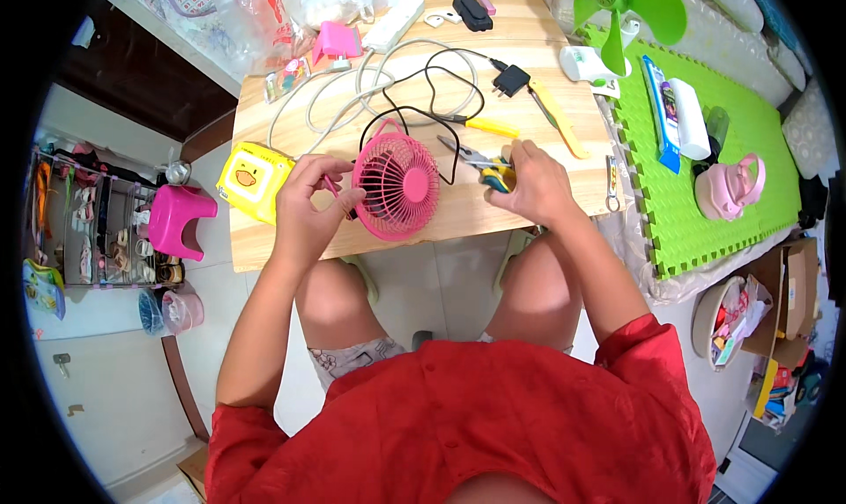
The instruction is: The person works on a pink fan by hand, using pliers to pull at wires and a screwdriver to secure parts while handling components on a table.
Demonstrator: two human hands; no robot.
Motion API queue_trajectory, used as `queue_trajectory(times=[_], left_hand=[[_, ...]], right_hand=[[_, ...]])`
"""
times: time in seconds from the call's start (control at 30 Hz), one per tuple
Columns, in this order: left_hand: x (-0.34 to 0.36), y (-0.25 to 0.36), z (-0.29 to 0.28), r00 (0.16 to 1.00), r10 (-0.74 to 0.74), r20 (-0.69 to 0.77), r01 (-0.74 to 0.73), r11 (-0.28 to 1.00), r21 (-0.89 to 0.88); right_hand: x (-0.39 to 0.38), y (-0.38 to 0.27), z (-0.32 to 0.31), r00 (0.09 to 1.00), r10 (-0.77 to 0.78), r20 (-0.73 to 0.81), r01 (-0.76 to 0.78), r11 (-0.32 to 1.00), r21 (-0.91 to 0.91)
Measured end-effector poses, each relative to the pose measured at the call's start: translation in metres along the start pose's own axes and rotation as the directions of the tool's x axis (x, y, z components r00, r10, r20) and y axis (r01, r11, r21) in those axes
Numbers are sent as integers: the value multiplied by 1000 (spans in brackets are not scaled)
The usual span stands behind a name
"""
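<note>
A small pink desk fan (pixel 398 189) with a round grille stands near the table's front edge. My left hand (pixel 315 200) is closed at the fan's left side, thumb against its rim; a thin pink part shows between the fingers. Just right of the fan, my right hand (pixel 536 187) is closed on pliers (pixel 495 176) with yellow and blue handles, the jaws pointing left toward the fan. A black cable (pixel 432 114) runs behind the fan to a black plug adapter (pixel 511 80).
A yellow tissue pack (pixel 256 180) lies left of my left hand. Behind are a white power strip (pixel 394 24), a yellow utility knife (pixel 559 121) and a yellow-handled screwdriver (pixel 490 127). A bottle opener (pixel 612 183) lies at right. A green foam mat (pixel 705 226) bears a pink bottle (pixel 730 189).
</note>
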State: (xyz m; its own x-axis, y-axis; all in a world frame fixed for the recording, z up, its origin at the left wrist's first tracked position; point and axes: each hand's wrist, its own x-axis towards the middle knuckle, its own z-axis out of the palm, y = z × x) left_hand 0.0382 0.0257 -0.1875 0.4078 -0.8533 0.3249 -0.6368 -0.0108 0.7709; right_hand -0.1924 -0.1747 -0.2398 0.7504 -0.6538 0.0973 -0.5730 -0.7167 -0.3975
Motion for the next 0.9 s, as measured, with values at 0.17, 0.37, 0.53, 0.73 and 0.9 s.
queue_trajectory(times=[0.17,0.37,0.53,0.73,0.9], left_hand=[[-5,-2,9,998,-47,-31,50,994,99],[-3,-5,24,997,-23,-68,30,994,103],[3,-8,39,991,128,-43,-120,981,155],[27,-10,54,980,190,59,-198,964,178],[16,29,62,912,405,-71,-309,789,531]], right_hand=[[3,4,-17,978,201,57,-208,923,323],[41,11,-3,962,251,112,-254,660,707],[22,6,12,927,134,351,-354,-7,935],[-3,-17,5,933,270,240,-274,95,957],[-27,-38,-11,946,304,110,-190,248,950]])
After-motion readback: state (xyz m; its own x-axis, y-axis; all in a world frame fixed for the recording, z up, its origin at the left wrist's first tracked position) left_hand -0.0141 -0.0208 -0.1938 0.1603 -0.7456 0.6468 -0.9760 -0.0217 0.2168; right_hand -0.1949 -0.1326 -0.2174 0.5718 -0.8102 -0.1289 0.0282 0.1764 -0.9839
